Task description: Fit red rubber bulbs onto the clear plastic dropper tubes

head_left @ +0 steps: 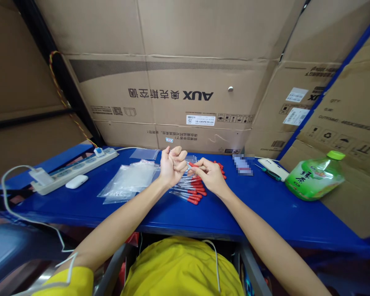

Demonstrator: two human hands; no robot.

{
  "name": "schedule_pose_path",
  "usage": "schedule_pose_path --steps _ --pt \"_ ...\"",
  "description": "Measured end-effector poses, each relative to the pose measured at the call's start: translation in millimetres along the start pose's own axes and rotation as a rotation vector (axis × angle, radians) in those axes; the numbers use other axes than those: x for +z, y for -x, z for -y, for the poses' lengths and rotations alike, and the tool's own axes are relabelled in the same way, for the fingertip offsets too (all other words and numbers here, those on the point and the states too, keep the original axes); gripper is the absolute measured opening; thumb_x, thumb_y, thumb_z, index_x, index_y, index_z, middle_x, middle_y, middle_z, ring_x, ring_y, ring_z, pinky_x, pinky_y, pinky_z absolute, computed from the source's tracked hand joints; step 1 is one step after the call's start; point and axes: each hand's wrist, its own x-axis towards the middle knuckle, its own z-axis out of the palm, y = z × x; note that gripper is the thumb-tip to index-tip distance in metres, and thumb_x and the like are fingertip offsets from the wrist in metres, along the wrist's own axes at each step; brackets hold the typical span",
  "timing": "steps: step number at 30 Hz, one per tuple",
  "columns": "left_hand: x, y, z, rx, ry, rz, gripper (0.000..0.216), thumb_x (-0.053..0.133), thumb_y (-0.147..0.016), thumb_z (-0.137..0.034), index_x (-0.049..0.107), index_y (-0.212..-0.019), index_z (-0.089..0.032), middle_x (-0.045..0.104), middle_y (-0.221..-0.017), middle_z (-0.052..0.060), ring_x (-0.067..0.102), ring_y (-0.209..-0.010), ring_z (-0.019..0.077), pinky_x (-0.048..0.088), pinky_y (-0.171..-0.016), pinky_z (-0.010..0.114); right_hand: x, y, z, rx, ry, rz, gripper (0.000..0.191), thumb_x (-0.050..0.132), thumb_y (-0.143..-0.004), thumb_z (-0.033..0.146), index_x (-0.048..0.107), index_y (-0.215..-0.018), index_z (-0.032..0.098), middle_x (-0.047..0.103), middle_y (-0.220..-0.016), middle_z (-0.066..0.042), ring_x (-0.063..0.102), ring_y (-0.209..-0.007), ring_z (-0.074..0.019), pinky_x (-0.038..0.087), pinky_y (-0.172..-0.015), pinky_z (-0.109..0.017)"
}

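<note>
A: What is being handled?

B: A thin clear tube with a red cap (191, 164), held between the two hands above the blue surface (249, 205). The right hand (210, 174) pinches it by the fingertips at the red end; the left hand (172, 165) is curled into a loose fist round something at the tube's nine o'clock, though I cannot tell what sits inside the fist.

A: How does the tube look?

B: Slender, see-through, red at one end. More of the same lie in a pile (191, 192) just under the hands, red ends pointing toward three o'clock.

A: And around that?

B: At nine o'clock from the pile, a heap of clear plastic bags (128, 181). Farther the same way, a white power strip (77, 168) with a small white case (77, 181) beside it. Out at three o'clock, a green bottle (316, 177) lies on its side, with a white device (273, 167) near it. Cardboard boxes (172, 94) stand at twelve o'clock.
</note>
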Motion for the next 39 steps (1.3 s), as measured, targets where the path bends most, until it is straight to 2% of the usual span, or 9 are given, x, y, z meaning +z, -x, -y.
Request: schedule_pose_path --steps 11,18,30,35,39 --pt "-2.8 -0.5 2.1 -0.032 0.012 -0.033 0.042 0.029 -0.106 -0.046 0.024 -0.072 -0.022 0.021 -0.061 -0.008 0.012 -0.035 0.0046 0.009 -0.039 0.022 -0.6 1.0 1.8 -0.02 0.048 0.0 0.03 0.066 -0.094 0.052 0.062 -0.087 0.024 0.081 -0.084 -0.005 0.079 -0.074 -0.0248 0.065 -0.073 -0.037" --pt "-3.1 -0.9 3.4 -0.013 -0.019 0.012 0.041 0.021 -0.107 -0.045 0.021 -0.073 -0.022 0.019 -0.061 -0.008 0.007 -0.036 0.0052 0.007 -0.039 0.023 -0.1 0.9 2.2 -0.039 0.078 -0.001 0.027 0.065 -0.095 0.049 0.062 -0.087 0.024 0.081 -0.084 -0.005 0.079 -0.075 -0.0245 0.064 -0.074 -0.037" --pt "1.6 0.6 6.2 -0.047 0.022 -0.064 0.043 0.033 -0.105 -0.048 0.022 -0.073 -0.022 0.02 -0.061 -0.009 0.009 -0.036 0.004 0.007 -0.039 0.021 2.2 1.4 9.9 -0.087 0.157 -0.04 0.026 0.064 -0.096 0.048 0.062 -0.085 0.025 0.081 -0.08 -0.003 0.079 -0.072 -0.0237 0.062 -0.07 -0.034" --pt "2.7 0.9 2.3 -0.003 -0.047 -0.008 0.043 0.029 -0.106 -0.047 0.027 -0.072 -0.021 0.027 -0.06 -0.007 0.015 -0.036 0.0046 0.014 -0.039 0.02 5.1 0.1 9.1 -0.081 0.12 -0.087 0.021 0.065 -0.096 0.044 0.065 -0.092 0.024 0.081 -0.083 -0.005 0.079 -0.079 -0.0253 0.062 -0.074 -0.035" --pt "-3.7 -5.3 0.7 0.026 -0.216 0.0 0.041 0.034 -0.104 -0.046 0.039 -0.073 -0.02 0.042 -0.063 -0.004 0.023 -0.036 0.0052 0.018 -0.04 0.02 -3.3 -3.3 5.5 -0.071 0.169 -0.115 0.018 0.066 -0.095 0.041 0.07 -0.098 0.024 0.079 -0.084 -0.004 0.077 -0.078 -0.0242 0.059 -0.073 -0.034"
